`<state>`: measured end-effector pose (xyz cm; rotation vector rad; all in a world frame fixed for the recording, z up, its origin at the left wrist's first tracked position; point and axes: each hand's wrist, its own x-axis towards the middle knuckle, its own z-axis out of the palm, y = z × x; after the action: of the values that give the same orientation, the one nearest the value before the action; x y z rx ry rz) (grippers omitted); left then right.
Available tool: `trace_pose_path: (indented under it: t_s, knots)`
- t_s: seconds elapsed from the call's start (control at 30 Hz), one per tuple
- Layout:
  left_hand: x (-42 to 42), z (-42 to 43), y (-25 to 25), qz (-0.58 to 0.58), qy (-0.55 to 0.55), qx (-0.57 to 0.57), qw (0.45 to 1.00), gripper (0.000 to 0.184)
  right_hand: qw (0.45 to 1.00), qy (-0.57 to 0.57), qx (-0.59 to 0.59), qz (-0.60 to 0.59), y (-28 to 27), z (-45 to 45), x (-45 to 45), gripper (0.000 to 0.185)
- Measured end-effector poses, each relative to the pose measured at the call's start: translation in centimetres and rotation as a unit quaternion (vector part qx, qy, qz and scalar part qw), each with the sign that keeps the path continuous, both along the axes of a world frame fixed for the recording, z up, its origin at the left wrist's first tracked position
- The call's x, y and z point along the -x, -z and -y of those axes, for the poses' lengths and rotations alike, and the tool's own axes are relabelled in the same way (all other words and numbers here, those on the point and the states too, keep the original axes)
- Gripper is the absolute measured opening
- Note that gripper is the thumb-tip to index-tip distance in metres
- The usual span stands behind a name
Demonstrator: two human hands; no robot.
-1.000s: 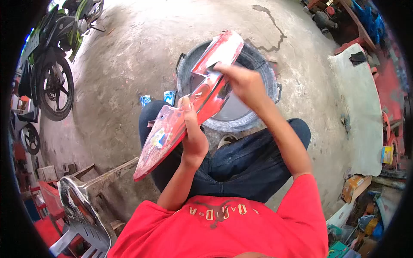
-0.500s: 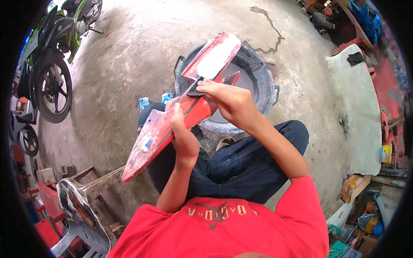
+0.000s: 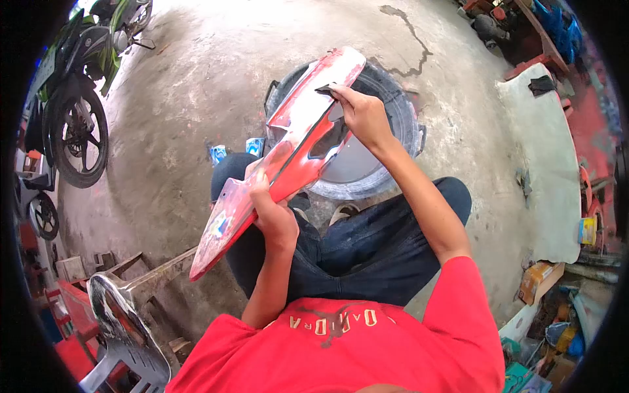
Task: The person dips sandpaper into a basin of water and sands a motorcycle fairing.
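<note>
PROGRESS: apparently partway; long, pointed, red-and-white plastic-looking panel [image 3: 301, 167] was held aslant, far end over round grey basin [image 3: 354, 191], that end mostly white, middle red; remainder unclear | LEFT HAND [image 3: 275, 219]: grasped panel's nearer half | RIGHT HAND [image 3: 367, 118]: pinched thin black flexible-looking piece [image 3: 325, 90] against white part | TEXT: red cloth shirt [image 3: 334, 360] bore upside-down gold capitals, not surely legible

I count one left hand [image 3: 275, 221] and one right hand [image 3: 367, 121], both bare, one red-and-white panel [image 3: 304, 168] and one dark pad [image 3: 325, 90]. By the clock, twelve has one round basin [image 3: 356, 191] with two handles [image 3: 422, 139]; ten, two blue-and-white packets [image 3: 255, 146]. Round nine to ten I make out at least two black wheels [image 3: 78, 135]. There's one slotted chair [image 3: 135, 362] at eight, one carton [image 3: 540, 281] at four, and one yellow tub [image 3: 588, 232] at three.
</note>
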<state>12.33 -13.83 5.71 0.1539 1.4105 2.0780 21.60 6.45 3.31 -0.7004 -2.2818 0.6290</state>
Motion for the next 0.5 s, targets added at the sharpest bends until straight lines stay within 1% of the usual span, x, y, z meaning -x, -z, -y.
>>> trace_pose_path:
  t_s: [0.03, 0.1, 0.17, 0.23, 0.27, 0.3, 0.37, 0.43, 0.47, 0.5]
  knots:
    - [0.2, 0.1, 0.0, -0.005, 0.003, -0.002, 1.000, 0.042, 1.000, 0.010, 0.019, 0.012, -0.2, 0.1, 0.1, 0.034]
    - [0.6, 0.2, 0.1, -0.012, 0.000, -0.008, 1.000, 0.043, 0.996, -0.070, -0.034, -0.048, -0.7, 3.7, 0.3, 0.037]
    - [0.7, 0.1, 0.2, 0.000, -0.003, -0.026, 1.000, 0.042, 0.984, -0.143, -0.057, -0.086, -2.6, 7.3, 0.3, 0.043]
    - [0.6, 0.5, 0.3, 0.007, -0.009, -0.021, 1.000, 0.041, 0.991, -0.121, -0.017, -0.052, -1.6, 4.6, -0.1, 0.039]
    - [0.6, 0.3, 0.4, 0.008, -0.013, -0.013, 1.000, 0.041, 0.998, -0.064, 0.021, 0.003, -1.3, 2.5, -0.1, 0.038]
    - [0.4, 0.0, 0.4, 0.010, -0.019, -0.010, 1.000, 0.040, 0.999, -0.037, -0.003, -0.015, -0.5, 0.3, 0.0, 0.038]
    - [0.5, 0.1, 1.1, -0.017, -0.011, -0.021, 1.000, 0.039, 1.000, -0.010, -0.016, 0.017, 0.1, 0.4, 0.0, 0.041]
    - [0.7, 0.2, 1.2, -0.028, -0.006, -0.035, 0.999, 0.038, 0.992, -0.100, -0.055, -0.055, -1.2, 4.5, 0.0, 0.043]
    - [0.6, 0.3, 1.0, -0.023, -0.003, -0.043, 0.999, 0.037, 0.986, -0.145, -0.051, -0.065, -2.3, 6.5, -0.4, 0.046]
    - [0.5, 0.3, 0.8, -0.018, -0.001, -0.051, 0.999, 0.037, 0.983, -0.155, -0.049, -0.090, -2.7, 6.7, -0.3, 0.043]
